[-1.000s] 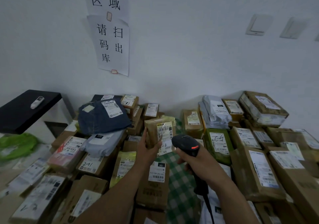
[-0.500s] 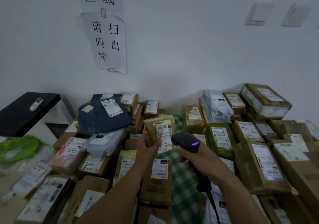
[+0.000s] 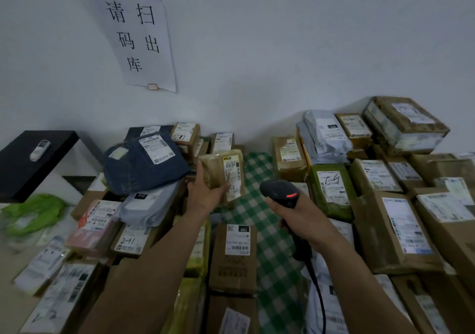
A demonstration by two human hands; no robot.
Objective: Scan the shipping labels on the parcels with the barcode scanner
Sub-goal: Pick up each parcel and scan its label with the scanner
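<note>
My left hand grips a small brown parcel wrapped in clear tape and holds it upright above the pile, its white shipping label facing me. To its right, my right hand holds the black barcode scanner by its handle. The scanner's head sits just right of the parcel, a red light glows on its back, and its cable hangs down along my forearm. Labelled parcels lie all around both hands.
Cardboard boxes and mailer bags, a dark blue one among them, are heaped on a green checked cloth against the white wall. A black stand with a white remote is at left, green plastic beside it. A paper sign hangs above.
The held parcel has tilted and shifted a little to the left. The scanner's indicator went from red to purple and back to red. My view has dipped downward.
</note>
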